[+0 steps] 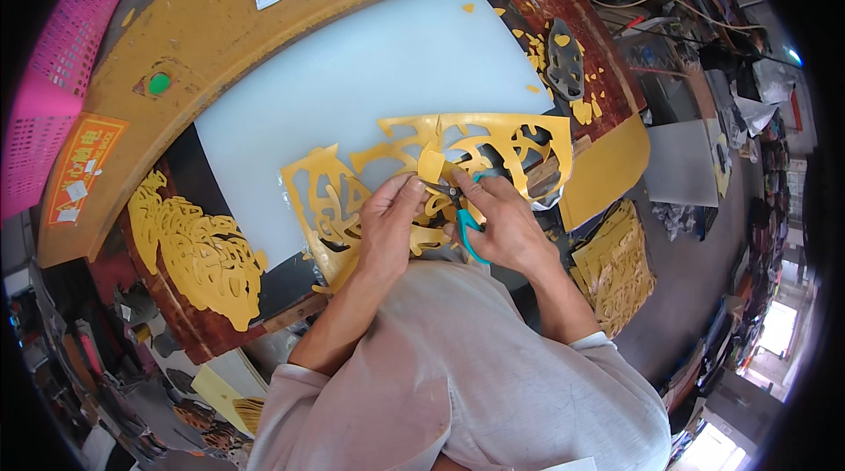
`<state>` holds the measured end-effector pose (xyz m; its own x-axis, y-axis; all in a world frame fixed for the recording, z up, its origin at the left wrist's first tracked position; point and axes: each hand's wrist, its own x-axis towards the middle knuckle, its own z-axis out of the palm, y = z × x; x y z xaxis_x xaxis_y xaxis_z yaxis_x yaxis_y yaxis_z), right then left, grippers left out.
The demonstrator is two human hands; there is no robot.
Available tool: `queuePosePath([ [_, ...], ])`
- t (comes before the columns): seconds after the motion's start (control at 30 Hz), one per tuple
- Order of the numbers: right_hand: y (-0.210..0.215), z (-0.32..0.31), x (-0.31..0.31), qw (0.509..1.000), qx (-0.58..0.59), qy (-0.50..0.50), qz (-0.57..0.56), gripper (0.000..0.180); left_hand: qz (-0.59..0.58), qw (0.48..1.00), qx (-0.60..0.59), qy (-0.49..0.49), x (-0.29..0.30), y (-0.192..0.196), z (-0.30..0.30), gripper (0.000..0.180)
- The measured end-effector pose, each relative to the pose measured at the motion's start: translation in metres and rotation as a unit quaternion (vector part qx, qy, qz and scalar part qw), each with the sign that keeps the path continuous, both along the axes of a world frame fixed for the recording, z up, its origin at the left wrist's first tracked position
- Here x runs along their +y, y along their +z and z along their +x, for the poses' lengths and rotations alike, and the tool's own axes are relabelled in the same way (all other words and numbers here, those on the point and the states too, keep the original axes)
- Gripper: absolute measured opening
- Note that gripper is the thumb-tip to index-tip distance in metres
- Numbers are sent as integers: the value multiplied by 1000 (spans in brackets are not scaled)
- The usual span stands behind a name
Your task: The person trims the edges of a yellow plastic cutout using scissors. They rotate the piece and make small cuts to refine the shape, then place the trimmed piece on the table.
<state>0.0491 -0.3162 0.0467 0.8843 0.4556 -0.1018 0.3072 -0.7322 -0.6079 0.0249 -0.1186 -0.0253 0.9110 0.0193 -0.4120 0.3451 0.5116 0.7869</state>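
Observation:
In front of my body lies a yellow sheet with many curved holes cut out of it, partly on the white board and partly hidden under my hands. My left hand is closed, thumb and fingers pinching a small flap of yellow material. The fingers of my right hand are wrapped round scissors with teal handles. Their dark blades point left, toward my left fingertips and the pinched yellow material. Whether the blades are parted I cannot tell.
The white board spans the bench below a curved orange-yellow machine beam with a green button. Yellow cut pieces are heaped at left. A dark grey mould-like object sits at far right among scraps. Stacked yellow sheets lie at right.

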Motion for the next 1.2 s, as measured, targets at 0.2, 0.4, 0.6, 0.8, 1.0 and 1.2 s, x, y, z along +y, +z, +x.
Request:
queuePosePath([
  [0.2,-1,4,-2,999,-22,35,-29,69,-87,996,20,-9,-5,1,1,34],
  [0.4,8,6,-6,985,-52,84,-143,71,-80,990,76,-85,8,5,2,26],
  [0.6,38,8,-7,968,-3,92,-234,71,-33,986,54,-152,11,1,2,26],
  [0.8,38,6,-1,981,70,64,-168,67,-41,991,35,-124,13,2,-1,27],
  [1.0,21,11,-11,988,63,104,-92,68,-118,987,21,-107,12,-9,-5,22],
  [1.2,11,6,-14,989,31,104,-105,75,-27,990,14,-141,9,-10,-7,21],
])
